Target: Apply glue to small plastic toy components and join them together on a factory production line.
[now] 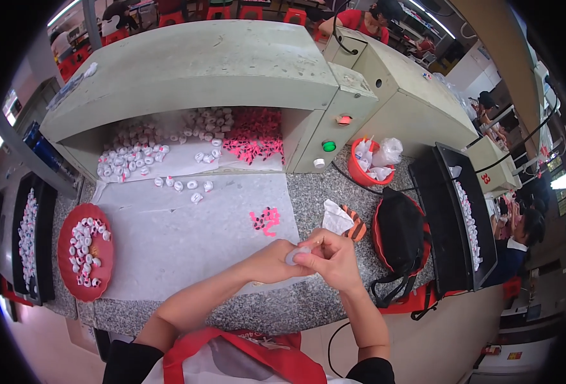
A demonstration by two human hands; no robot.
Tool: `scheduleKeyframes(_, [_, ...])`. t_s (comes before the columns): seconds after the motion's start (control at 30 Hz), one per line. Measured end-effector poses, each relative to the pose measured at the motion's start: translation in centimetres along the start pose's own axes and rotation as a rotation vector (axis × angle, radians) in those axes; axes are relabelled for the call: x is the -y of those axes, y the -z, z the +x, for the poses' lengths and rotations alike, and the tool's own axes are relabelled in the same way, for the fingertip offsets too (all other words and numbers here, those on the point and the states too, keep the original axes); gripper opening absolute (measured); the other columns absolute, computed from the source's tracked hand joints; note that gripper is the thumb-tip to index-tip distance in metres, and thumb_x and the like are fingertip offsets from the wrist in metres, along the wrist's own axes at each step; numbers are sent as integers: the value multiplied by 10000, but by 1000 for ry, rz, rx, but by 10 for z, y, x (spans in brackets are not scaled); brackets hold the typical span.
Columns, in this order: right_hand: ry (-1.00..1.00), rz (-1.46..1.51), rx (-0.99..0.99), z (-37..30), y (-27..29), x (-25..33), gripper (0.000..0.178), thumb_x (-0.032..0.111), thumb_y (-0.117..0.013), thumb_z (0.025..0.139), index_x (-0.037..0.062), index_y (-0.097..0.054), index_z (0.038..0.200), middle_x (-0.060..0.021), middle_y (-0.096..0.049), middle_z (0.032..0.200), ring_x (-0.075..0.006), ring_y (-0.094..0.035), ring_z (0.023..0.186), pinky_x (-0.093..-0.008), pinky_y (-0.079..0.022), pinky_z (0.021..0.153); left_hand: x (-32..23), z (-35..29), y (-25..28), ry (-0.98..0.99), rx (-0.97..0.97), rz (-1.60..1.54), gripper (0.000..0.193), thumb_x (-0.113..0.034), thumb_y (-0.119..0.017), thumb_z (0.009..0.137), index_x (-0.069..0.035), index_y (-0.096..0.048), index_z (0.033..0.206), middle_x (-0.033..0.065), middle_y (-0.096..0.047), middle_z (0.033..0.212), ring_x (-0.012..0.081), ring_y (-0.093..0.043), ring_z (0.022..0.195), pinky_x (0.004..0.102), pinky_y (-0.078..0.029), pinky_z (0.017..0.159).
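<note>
One small pale thing is sitting between the person's two hands, over the near right part of a white paper sheet. The right hand is pinching it, with the thumb pressing on its side. The left hand is gripping it too, but some of its fingers are hiding. I am not able to tell just what the pale thing is.

I am thinking it could pop out, because it is small and the fingers are squeezing it from both sides. An arm rubbing the paper could be pulling the pink bits out of their little heap. The round white bits could be rolling if the paper gets bumped.

The paper is lying on a speckled stone table. A red plate is holding more white bits on the left. A big pale metal box is standing at the back, with white and pink piles lying inside. On the right, a red basket is holding clear bags, and a black bag is resting near a black tray. Farther off, red stools are standing, and a person in red is leaning forward.
</note>
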State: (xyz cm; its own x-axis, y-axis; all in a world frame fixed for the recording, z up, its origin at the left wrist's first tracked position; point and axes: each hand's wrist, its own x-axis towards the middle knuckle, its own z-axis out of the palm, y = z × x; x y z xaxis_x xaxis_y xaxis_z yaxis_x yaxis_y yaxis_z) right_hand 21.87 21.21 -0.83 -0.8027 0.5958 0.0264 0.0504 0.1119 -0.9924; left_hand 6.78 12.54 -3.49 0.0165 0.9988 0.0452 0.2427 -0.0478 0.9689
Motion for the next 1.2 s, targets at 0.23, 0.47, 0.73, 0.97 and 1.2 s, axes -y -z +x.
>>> scheduleKeyframes(0.23, [-125,-145,26,13,18,8,275,49,-791,703,13,-644,932,15,-567,861,-9,-489,698,-162,-383,576,17,7,-14,111,-57,0,317,-269,-722,748,-5,-620,890,92,-596,645,163,-583,597,324,-459,572])
scheduleKeyframes(0.47, [-9,-454,-310,9,7,-13,158,67,-758,743,19,-640,837,54,-516,592,-12,-438,538,-173,-333,481,34,17,-33,-230,-638,470,306,-201,-718,719,-34,-627,960,73,-579,841,279,-609,706,408,-495,596])
scheduleKeyframes(0.73, [210,-589,-43,8,27,-38,208,102,-766,721,2,-637,852,-14,-529,626,-85,-461,528,-236,-390,486,61,16,-28,-266,-280,537,290,-178,-712,691,-53,-650,944,60,-543,915,246,-549,863,366,-463,725])
scheduleKeyframes(0.97, [51,-778,-272,5,11,-57,249,149,-777,712,-1,-613,824,-63,-577,694,-141,-547,578,-284,-438,519,82,22,-37,-252,-319,547,265,-140,-704,672,-32,-652,909,55,-532,879,244,-506,877,352,-421,750])
scheduleKeyframes(1.2, [167,-736,-41,14,21,-50,306,212,-806,676,3,-599,759,-95,-601,717,-204,-589,604,-307,-463,534,85,20,-39,-285,-338,553,259,-124,-699,659,-47,-657,903,54,-530,850,243,-512,864,366,-417,757])
